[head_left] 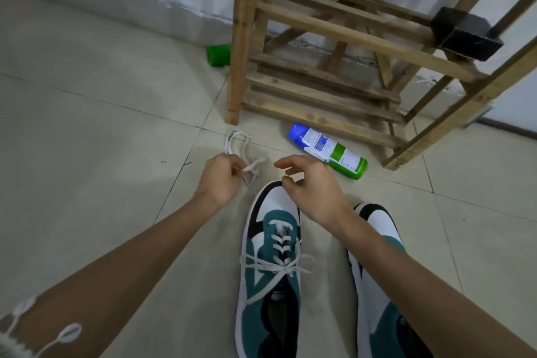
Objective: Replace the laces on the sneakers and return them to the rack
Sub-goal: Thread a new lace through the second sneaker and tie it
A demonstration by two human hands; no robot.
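A loose white lace [253, 166] was held pinched between the thumb and curled fingertips of the left hand [220, 180]. The rest of the lace was seen trailing in loops onto the tiled floor [87, 96], near the foot of the wooden rack [244, 38]. The right hand [313, 189] was held half open, fingers loosely curved, with nothing gripped (positioned above the toe of one sneaker). Two teal, white and black sneakers were noted side by side on the floor in front of the rack. The laced sneaker [261, 279] was threaded in white; the second sneaker [377, 221] was largely hidden under the right forearm (lacing not determinable). A spray can [328, 151] was recorded lying on its side by the rack's base.
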